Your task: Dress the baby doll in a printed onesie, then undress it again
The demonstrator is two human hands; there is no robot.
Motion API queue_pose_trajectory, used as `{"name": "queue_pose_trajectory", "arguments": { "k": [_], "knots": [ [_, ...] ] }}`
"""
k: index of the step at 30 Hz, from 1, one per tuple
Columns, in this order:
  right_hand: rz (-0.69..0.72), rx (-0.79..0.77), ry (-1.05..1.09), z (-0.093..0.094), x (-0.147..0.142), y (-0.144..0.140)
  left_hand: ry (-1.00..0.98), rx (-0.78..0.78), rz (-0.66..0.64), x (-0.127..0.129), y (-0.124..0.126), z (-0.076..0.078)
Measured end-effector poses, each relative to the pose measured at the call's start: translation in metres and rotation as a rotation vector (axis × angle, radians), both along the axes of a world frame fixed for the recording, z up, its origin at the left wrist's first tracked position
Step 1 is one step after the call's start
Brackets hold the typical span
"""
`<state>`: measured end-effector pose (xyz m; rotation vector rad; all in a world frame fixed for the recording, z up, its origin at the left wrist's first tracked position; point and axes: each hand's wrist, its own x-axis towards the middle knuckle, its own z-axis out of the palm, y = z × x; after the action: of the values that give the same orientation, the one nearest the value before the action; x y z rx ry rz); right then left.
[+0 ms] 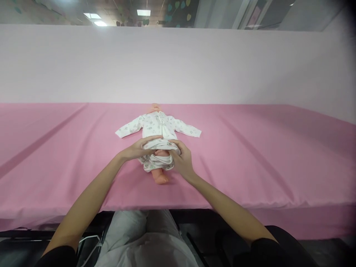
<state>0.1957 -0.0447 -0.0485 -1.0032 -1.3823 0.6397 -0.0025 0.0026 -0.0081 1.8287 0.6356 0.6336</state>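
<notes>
Pink-covered worktop (pixel 264 155), pale wall behind. Doll (pixel 157 148) laid face up mid-worktop, long axis running away from person, head far, feet near. Left hand (pixel 137 149) and right hand (pixel 182 160) equally near, fingers clamped on bunched trousers (pixel 155 161) at doll's waist from both sides.

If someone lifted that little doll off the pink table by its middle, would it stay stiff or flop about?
The doll would probably flop a little: its printed top lies flat with limp, spread sleeves. The cloth bunches under the left hand and right hand, so it looks soft. Being small, it is likely light.
</notes>
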Motion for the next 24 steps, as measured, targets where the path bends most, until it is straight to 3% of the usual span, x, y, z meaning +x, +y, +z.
{"name": "queue_pose_trajectory", "arguments": {
  "k": [13, 21, 24],
  "knots": [
    [-0.016, -0.03, 0.044, 0.003, 0.001, -0.005, 0.053, 0.142, -0.136, 0.001, -0.006, 0.008],
    [-0.047, 0.003, 0.118, 0.01, 0.006, -0.004, -0.101, -0.066, -0.031, 0.008, -0.013, 0.005],
    [-0.056, 0.013, 0.176, 0.012, 0.008, -0.003, -0.175, -0.079, -0.017, 0.011, -0.013, 0.002]
  ]
}}
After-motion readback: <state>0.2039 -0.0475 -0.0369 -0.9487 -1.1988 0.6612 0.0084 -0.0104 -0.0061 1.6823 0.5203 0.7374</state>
